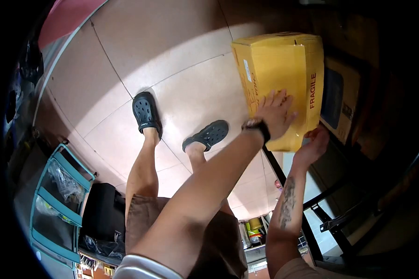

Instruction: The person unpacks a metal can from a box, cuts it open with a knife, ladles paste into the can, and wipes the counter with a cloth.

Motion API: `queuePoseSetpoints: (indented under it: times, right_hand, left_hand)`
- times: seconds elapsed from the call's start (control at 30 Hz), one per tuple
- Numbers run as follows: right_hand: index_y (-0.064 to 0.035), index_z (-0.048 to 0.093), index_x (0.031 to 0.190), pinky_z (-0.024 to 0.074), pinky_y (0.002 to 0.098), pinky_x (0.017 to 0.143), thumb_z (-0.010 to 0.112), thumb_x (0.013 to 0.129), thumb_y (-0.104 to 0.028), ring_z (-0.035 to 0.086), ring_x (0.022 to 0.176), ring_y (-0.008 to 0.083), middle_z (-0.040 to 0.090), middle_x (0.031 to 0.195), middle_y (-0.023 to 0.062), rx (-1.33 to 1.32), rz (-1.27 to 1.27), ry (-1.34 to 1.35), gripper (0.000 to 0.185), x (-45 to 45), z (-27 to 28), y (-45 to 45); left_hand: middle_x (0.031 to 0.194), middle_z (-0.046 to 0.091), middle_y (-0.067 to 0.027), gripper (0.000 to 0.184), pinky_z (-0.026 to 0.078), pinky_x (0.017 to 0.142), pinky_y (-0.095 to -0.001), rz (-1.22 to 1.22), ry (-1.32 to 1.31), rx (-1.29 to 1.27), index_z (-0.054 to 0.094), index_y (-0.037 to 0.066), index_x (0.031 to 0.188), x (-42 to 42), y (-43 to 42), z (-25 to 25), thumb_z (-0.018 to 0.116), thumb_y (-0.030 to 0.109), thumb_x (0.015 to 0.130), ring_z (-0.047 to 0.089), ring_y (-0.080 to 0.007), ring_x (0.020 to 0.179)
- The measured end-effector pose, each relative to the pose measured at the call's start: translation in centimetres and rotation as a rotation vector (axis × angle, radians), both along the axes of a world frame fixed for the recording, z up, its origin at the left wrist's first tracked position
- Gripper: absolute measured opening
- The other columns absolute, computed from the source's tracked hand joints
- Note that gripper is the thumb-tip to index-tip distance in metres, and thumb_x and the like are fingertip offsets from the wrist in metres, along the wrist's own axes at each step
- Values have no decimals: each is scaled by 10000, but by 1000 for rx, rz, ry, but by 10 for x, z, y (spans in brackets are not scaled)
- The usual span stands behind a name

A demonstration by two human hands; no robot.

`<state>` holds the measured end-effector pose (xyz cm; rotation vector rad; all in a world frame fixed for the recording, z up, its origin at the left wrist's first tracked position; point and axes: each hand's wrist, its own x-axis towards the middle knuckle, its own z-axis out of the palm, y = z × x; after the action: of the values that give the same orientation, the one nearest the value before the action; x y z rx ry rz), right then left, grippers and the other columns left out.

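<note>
A yellow cardboard box (277,69) printed "FRAGILE" stands at the right in the head view. My left hand (275,116), with a dark watch at its wrist, lies on the box's face, fingers spread. At the box's lower right corner, my right hand (315,145) is closed, its fingers curled. A small pale blue patch shows by its fingers. Whether this hand grips the box's edge or a small object is hidden.
Another cardboard box (342,100) sits beside the yellow one on a dark metal frame (328,223). A teal rack (60,204) holding plastic bags and a black case (102,209) stand at left. My feet, in dark clogs (145,111), are on the tiled floor (181,83).
</note>
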<state>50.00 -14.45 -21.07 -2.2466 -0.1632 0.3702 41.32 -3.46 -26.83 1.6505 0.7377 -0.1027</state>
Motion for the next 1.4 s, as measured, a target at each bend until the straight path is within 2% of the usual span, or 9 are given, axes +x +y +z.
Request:
queuePoseSetpoints:
  times: [0.07, 0.23, 0.37, 0.53, 0.87, 1.03, 1.13, 1.3, 1.4]
  right_hand:
    - [15, 596, 1148, 472, 281, 801, 496, 1016, -210, 598, 906, 163, 614, 984, 67, -189, 321, -260, 279, -23, -5, -26]
    - [19, 474, 1325, 523, 274, 771, 610, 980, -126, 619, 890, 167, 609, 1065, 116, 272, 80, 307, 398, -35, -5, 139]
    - [-4, 241, 1524, 545, 498, 942, 689, 876, -505, 447, 1316, 388, 297, 1486, 274, 495, 26, 604, 934, 10, -25, 291]
    - [53, 437, 1297, 537, 591, 938, 528, 935, -105, 575, 1131, 395, 545, 1216, 251, 643, 4, 890, 405, 55, -58, 348]
    - [31, 545, 1290, 533, 418, 1000, 527, 902, -75, 630, 1153, 302, 617, 1283, 178, 637, -523, 808, 403, 14, 41, 50]
    - [-16, 573, 1270, 554, 383, 914, 560, 898, -102, 654, 1099, 270, 626, 1271, 143, 236, -454, 710, 382, 40, 54, -65]
    - [-14, 544, 1309, 536, 407, 939, 555, 906, -93, 631, 1121, 280, 601, 1303, 139, 320, -384, 598, 410, 114, -63, -205]
    - [-17, 477, 1382, 435, 360, 1040, 624, 971, -263, 544, 1220, 283, 539, 1386, 169, -365, -288, -124, 501, 26, -35, -232]
    - [-32, 527, 1339, 465, 336, 982, 622, 942, -219, 607, 1100, 241, 619, 1272, 135, -55, 213, 469, 448, -101, 72, -193]
  left_hand:
    - [1589, 245, -217, 556, 168, 1202, -516, -237, 73, -27, 408, 84, 1479, 5, 10, -21, 419, 399, 1021, 188, -391, 1485]
    - [1606, 201, -209, 624, 148, 1213, -510, -568, 168, 177, 419, 113, 1483, -42, 25, -9, 496, 450, 964, 132, -379, 1504]
    - [1548, 320, -226, 655, 218, 1206, -471, -351, 153, -55, 461, 87, 1443, -147, 15, 5, 595, 453, 917, 212, -387, 1477]
    - [1398, 524, -232, 482, 344, 1143, -458, -144, 271, -112, 619, 68, 1278, -276, 13, 24, 647, 380, 911, 434, -380, 1353]
    - [1262, 625, -188, 393, 493, 906, -374, 334, 510, -277, 660, 51, 1195, -353, 11, 107, 698, 300, 894, 619, -294, 1044]
    - [1234, 636, -192, 390, 468, 993, -403, 189, 600, -326, 663, 41, 1171, -360, 13, 116, 669, 319, 898, 599, -353, 1150]
    - [1218, 644, -193, 381, 464, 1002, -408, 148, 603, -274, 670, 40, 1157, -356, 8, 116, 670, 318, 897, 599, -356, 1150]
    - [1166, 670, -188, 378, 473, 980, -392, 208, 541, -287, 670, 33, 1159, -345, 12, 153, 671, 313, 905, 620, -338, 1116]
    - [1115, 698, -162, 366, 493, 943, -363, 276, 407, -424, 665, 31, 1173, -339, 6, 185, 667, 296, 921, 652, -291, 1064]
